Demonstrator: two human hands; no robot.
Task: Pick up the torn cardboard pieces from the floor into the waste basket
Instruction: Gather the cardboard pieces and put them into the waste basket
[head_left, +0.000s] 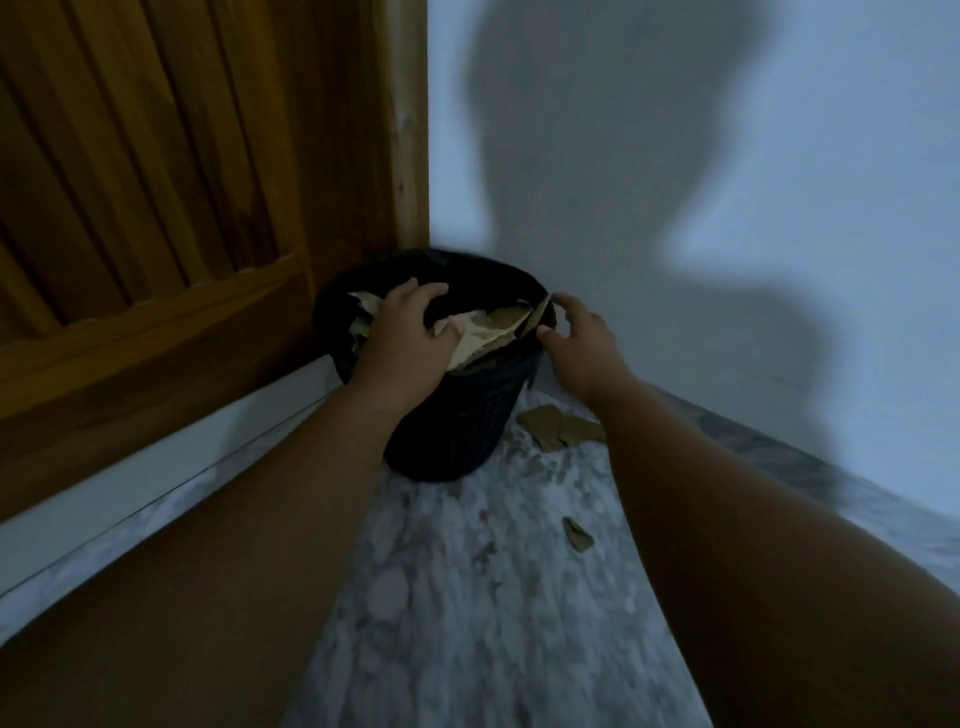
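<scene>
Enclosing the corner: pale wall (857, 156) on the right, carrying a large dark shadow (597, 208); slatted wooden door (156, 208) on the left.
Floor (467, 597): grey-white marbled, dim light.
Waste basket (457, 431): black, ribbed, upright, set into the corner between door and wall.
Arms: both bare, reaching forward from the lower corners; the right forearm crosses in front of part of the floor pieces.
Left hand (402, 338): palm down on the basket's contents, fingers bent over them; cannot tell whether it grips.
Right hand (579, 343): at the basket's right rim, forefinger and thumb spread apart, clamped on nothing.
Torn cardboard pieces (493, 332): brown, heaped inside the basket up to the rim.
Loose pieces (561, 428): overlapping on the floor just right of the basket.
Small scrap (577, 535): on the floor nearer the camera, apart from them.
</scene>
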